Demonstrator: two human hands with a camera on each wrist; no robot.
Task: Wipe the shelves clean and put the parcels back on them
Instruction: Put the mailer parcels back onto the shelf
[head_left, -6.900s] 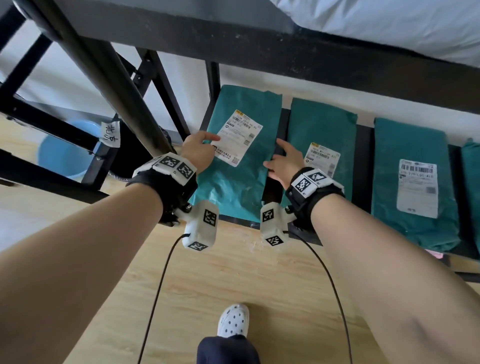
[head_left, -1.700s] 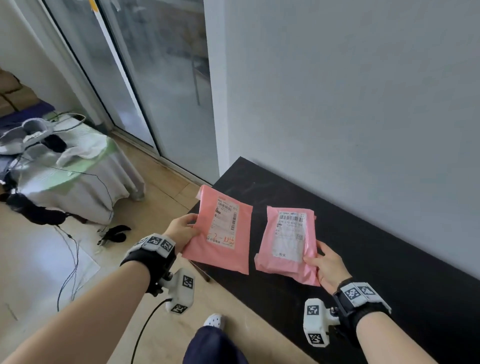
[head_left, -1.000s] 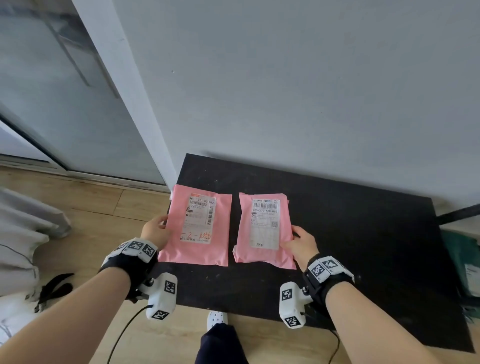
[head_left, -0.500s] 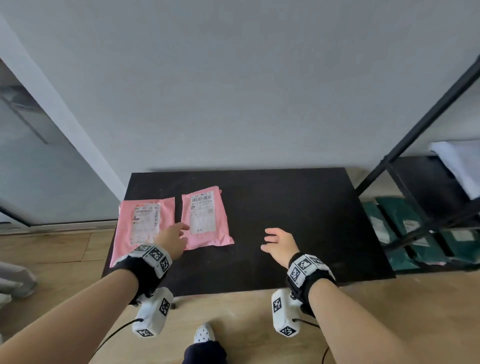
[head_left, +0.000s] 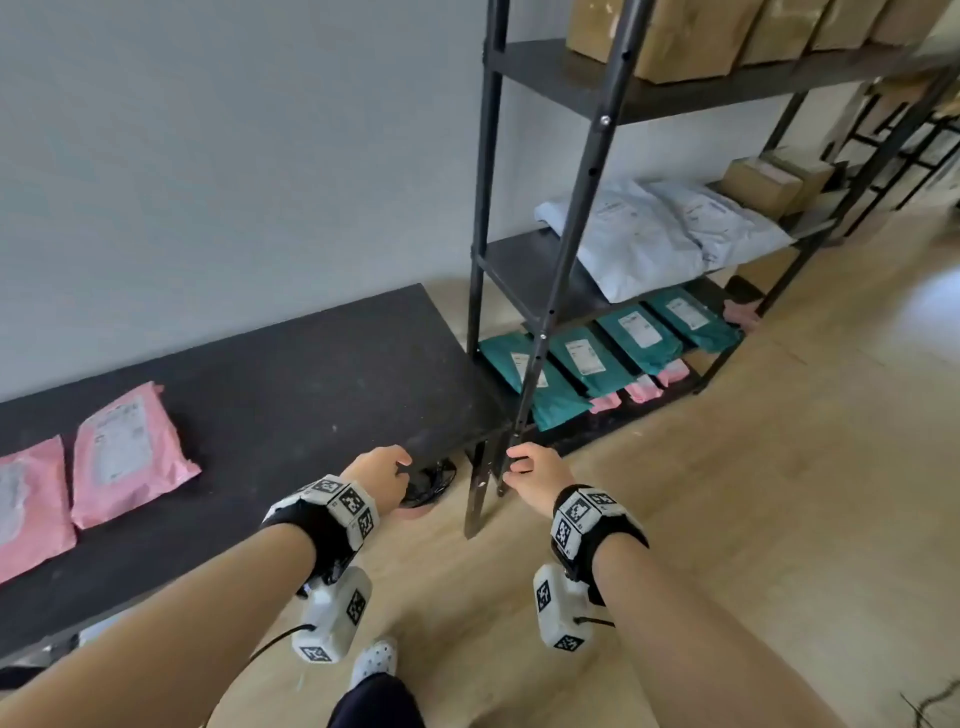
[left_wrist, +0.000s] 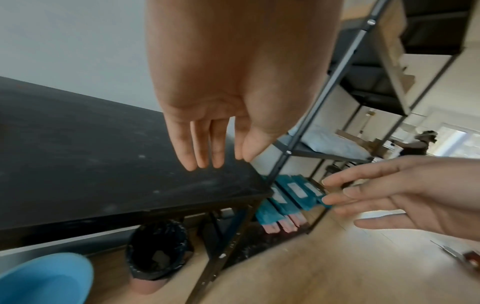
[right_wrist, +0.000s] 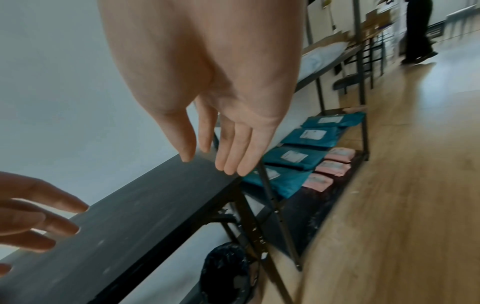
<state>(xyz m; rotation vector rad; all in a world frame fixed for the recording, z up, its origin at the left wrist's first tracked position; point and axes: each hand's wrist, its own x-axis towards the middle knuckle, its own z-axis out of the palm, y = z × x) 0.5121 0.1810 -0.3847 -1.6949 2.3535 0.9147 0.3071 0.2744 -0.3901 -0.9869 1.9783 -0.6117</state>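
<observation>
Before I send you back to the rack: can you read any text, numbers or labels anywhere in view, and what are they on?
No text is readable.
Pink parcels on the black table: white shipping labels, print blurred.
Teal parcels on the bottom shelf: white labels, too small.
White parcels on the middle shelf: faint labels, illegible.
Cardboard boxes on top: no print visible.
Wrist bands: square black-and-white markers, no words.

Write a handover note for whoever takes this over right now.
Left hand and right hand: both empty, fingers relaxed, near the black table's right corner.
Two pink parcels lie on the table's left end.
Teal parcels and more pink parcels sit on the rack's bottom shelf; white bags one shelf up.
Wiping done: cannot tell; no cloth in view.
Left: bottom-shelf parcels, probably.
</observation>
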